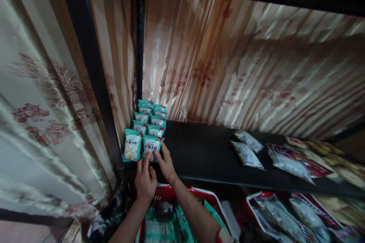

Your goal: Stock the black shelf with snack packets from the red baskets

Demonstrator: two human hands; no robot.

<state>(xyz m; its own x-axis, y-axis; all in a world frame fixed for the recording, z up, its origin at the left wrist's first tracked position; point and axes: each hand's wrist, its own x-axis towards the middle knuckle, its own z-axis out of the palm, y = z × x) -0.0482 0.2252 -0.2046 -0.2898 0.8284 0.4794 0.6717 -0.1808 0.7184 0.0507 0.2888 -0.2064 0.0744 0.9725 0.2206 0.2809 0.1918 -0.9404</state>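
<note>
Two rows of small teal snack packets [148,119] stand upright at the left end of a black shelf [205,152]. My left hand [145,182] and my right hand [165,165] both touch the front right packet [151,148] at the shelf's front edge. Fingers of both hands press against its lower part. The front left packet [132,150] stands beside it, untouched.
A red basket [212,199] holding more teal packets sits below my arms. Several silver and red packets [288,161] lie on the shelf's right side, and more lie in a red basket [299,216] below. A striped curtain hangs behind and to the left.
</note>
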